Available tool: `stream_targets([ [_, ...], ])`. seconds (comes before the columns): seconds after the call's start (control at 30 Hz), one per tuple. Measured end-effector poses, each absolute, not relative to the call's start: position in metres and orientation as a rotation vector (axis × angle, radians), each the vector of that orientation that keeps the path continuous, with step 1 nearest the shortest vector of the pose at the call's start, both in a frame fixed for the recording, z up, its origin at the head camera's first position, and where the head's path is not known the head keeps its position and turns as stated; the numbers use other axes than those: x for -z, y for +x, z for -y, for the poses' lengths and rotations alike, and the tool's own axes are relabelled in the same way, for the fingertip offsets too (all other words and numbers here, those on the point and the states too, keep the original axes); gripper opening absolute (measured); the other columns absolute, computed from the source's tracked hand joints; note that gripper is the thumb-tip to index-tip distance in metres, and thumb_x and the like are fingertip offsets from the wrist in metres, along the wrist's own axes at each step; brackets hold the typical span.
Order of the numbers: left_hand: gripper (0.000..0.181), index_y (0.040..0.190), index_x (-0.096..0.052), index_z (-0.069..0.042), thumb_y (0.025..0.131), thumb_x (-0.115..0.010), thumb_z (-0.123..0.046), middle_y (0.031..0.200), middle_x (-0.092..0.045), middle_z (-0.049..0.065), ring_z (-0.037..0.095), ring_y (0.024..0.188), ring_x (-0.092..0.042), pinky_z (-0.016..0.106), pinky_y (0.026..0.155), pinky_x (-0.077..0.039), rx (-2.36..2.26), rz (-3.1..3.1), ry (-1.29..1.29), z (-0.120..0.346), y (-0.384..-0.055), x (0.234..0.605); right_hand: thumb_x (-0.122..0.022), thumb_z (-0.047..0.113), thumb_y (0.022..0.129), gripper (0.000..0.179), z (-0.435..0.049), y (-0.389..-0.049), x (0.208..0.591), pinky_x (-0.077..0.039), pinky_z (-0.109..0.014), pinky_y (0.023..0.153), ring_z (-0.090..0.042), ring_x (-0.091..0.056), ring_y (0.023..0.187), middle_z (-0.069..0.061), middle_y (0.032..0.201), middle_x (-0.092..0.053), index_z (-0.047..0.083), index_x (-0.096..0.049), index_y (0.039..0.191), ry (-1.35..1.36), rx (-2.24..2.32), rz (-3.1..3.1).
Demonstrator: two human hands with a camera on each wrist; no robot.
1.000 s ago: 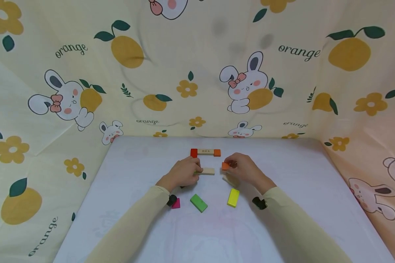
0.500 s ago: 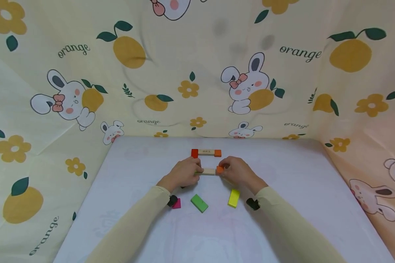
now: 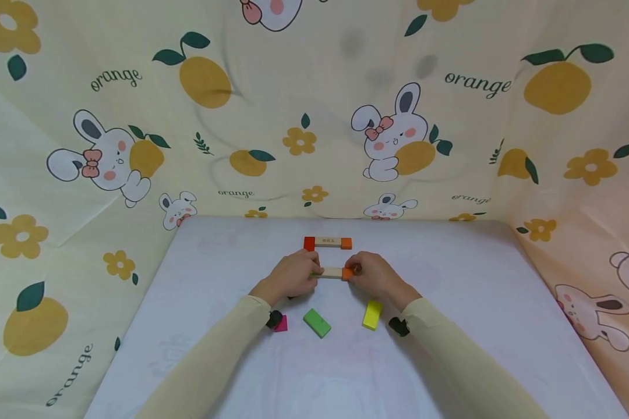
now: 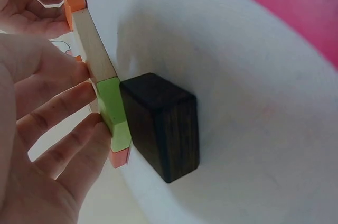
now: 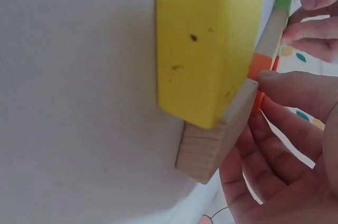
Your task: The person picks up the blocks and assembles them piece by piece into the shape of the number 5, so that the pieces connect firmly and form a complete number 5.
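Observation:
My right hand [image 3: 380, 276] pinches a small orange block [image 3: 347, 274] between thumb and fingers, at the right end of a plain wooden block [image 3: 330, 273]. My left hand [image 3: 290, 274] has its fingers, loosely extended, against the far side of a green block [image 4: 113, 108] and the neighbouring plain one. Green, plain and orange stand in one line. A dark block [image 4: 163, 129] sits on the near side of the green one, mostly under my left hand in the head view. A second plain block [image 5: 203, 152] lies beside my right hand, hidden by it in the head view.
Farther back lies a row with a red block [image 3: 309, 243], a plain printed block [image 3: 327, 242] and another orange block [image 3: 346, 243]. Closer in are a magenta block [image 3: 280, 323], a second green block [image 3: 317, 323] and a yellow block [image 3: 371, 315]. Patterned cloth [image 3: 320, 169] rises behind the table.
My right hand has moved left, bringing the orange block from the right up to the plain block's end. My left hand has stayed in place.

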State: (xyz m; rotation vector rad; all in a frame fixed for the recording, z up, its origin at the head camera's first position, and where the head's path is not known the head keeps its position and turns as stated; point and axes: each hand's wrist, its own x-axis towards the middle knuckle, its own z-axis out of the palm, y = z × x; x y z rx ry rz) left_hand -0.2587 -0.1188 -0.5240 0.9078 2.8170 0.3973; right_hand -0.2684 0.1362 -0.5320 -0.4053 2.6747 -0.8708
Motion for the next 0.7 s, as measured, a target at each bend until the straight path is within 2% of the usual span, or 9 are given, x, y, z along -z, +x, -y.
stream_targets([
  [0.7, 0.029, 0.13, -0.082, -0.018, 0.102, -0.073, -0.019, 0.115, -0.065, -0.008, 0.012, 0.101, -0.053, 0.026, 0.079, -0.052, -0.372, -2.827, 0.911, 0.1186, -0.261, 0.5265, -0.084, 0.014, 0.096, 0.029, -0.1382, -0.2667, 0.5352, -0.056, -0.042, 0.092, -0.024, -0.059, 0.096, 0.0, 0.106, -0.068, 0.01, -0.077, 0.124, -0.44, 0.904, -2.664],
])
